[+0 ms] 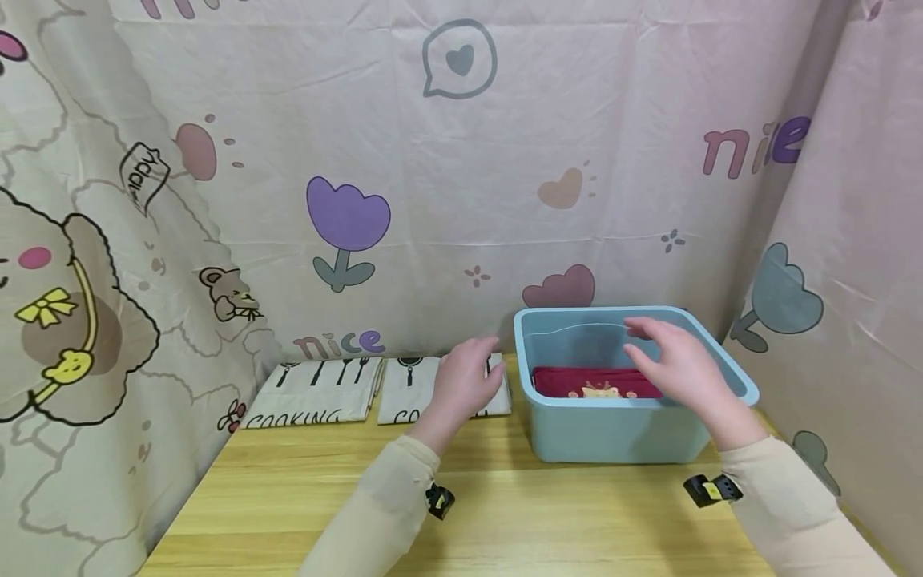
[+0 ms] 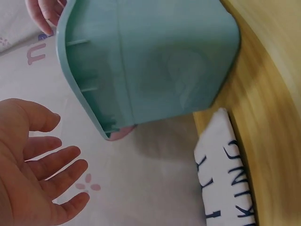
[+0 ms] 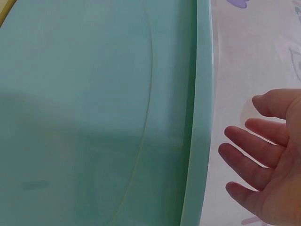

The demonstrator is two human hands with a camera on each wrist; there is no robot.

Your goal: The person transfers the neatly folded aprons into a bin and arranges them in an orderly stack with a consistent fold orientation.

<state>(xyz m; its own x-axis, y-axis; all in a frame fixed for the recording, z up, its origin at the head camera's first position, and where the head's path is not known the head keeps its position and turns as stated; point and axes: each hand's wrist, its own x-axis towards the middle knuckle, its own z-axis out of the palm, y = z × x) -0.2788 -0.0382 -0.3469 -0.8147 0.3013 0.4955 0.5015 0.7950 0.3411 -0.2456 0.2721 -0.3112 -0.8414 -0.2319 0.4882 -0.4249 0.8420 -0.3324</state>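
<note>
A light blue plastic bin (image 1: pixel 620 433) stands at the right of the wooden table. Inside it lies a folded dark red cloth (image 1: pixel 558 381) with a cartoon animal print. My right hand (image 1: pixel 681 365) is over the bin's right part, fingers apart and holding nothing. In the head view my left hand (image 1: pixel 467 385) overlaps a folded white cloth (image 1: pixel 404 393) printed with black utensils and lettering. The left wrist view shows that hand's fingers (image 2: pixel 66 162) relaxed and spread, apart from the bin. Another folded white cloth (image 1: pixel 313 393) of the same kind lies further left.
A printed curtain (image 1: pixel 447 160) hangs behind the table and along both sides. The bin's rim (image 1: pixel 530 377) rises well above the table (image 1: pixel 288 481). Black wrist straps (image 1: pixel 440 500) sit at both sleeves.
</note>
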